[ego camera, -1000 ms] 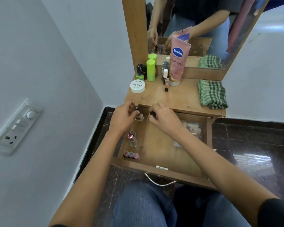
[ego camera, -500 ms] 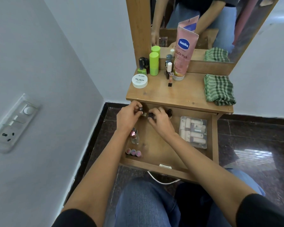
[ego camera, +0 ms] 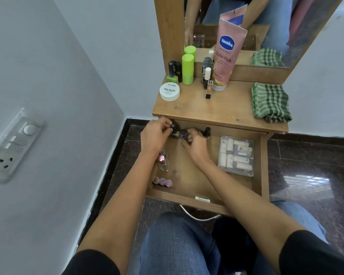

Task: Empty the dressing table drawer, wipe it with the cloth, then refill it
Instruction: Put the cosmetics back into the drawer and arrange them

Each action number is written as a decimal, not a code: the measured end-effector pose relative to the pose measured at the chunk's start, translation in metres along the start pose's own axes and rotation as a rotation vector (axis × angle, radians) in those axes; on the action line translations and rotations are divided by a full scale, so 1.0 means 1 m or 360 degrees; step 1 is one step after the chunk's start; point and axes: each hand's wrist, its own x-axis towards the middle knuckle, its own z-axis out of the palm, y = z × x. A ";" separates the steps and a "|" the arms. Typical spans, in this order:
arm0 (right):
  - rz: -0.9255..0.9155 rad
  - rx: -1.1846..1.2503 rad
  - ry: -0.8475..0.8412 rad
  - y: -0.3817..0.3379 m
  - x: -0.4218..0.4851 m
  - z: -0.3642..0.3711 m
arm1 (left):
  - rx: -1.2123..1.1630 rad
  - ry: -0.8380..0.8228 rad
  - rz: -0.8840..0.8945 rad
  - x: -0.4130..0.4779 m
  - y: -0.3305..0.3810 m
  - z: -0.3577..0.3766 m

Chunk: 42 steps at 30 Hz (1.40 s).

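Observation:
The wooden drawer (ego camera: 187,200) is pulled out below the dressing table top (ego camera: 216,111). At its back left, my left hand (ego camera: 155,135) is closed around a dark-capped nail polish bottle (ego camera: 174,128). My right hand (ego camera: 197,144) grips a second small bottle with a dark cap (ego camera: 184,133) right beside it. A third dark bottle (ego camera: 207,132) stands just right of my right hand. Still in the drawer are a clear bottle with a pink cap (ego camera: 163,160), three small pink-topped items (ego camera: 162,181) and a clear plastic box of tubes (ego camera: 236,155). The green checked cloth (ego camera: 270,102) lies folded on the top's right side.
On the table top stand a pink Vaseline tube (ego camera: 225,60), a lime green cylinder (ego camera: 187,69), a green nail polish (ego camera: 172,76), a white round tin (ego camera: 169,91) and several small bottles (ego camera: 207,80), in front of the mirror (ego camera: 266,26). A wall with a switch plate (ego camera: 12,143) is close on the left.
The view has shifted, revealing more of the drawer and the plastic box. Both hands stay at the drawer's back left, closing on the small bottles.

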 end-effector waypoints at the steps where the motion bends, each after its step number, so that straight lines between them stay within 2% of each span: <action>1: 0.0019 0.0013 0.0020 0.000 0.001 0.001 | -0.0040 0.0009 -0.0012 -0.001 -0.001 -0.001; 8: 0.0109 0.0075 0.0127 -0.003 0.006 0.011 | -0.0465 0.0273 -0.0160 -0.009 -0.011 -0.006; 13: 0.0196 0.0112 0.0160 -0.003 0.007 0.017 | -0.0575 0.0345 -0.0234 -0.014 -0.015 -0.005; 16: 0.0255 0.0147 0.0170 -0.006 0.007 0.022 | -0.0560 0.0308 -0.0236 -0.014 -0.015 -0.001; 19: 0.0291 0.0169 0.0205 -0.011 0.007 0.025 | -0.0509 0.0164 -0.0225 -0.009 -0.013 0.001; 26: 0.0372 -0.0010 0.0327 -0.019 0.011 0.028 | -0.0041 -0.0060 -0.0064 0.006 -0.005 0.002; 31: 0.0416 -0.0093 0.0400 -0.020 0.014 0.033 | 0.0039 -0.0014 -0.0058 0.010 -0.004 0.005; 36: 0.0537 -0.0012 0.0483 -0.024 0.016 0.034 | -0.0005 0.0071 -0.0055 0.009 -0.003 0.007; 42: 0.0532 0.0007 0.0455 -0.025 0.015 0.032 | -0.0005 0.0076 -0.0064 0.007 -0.004 0.005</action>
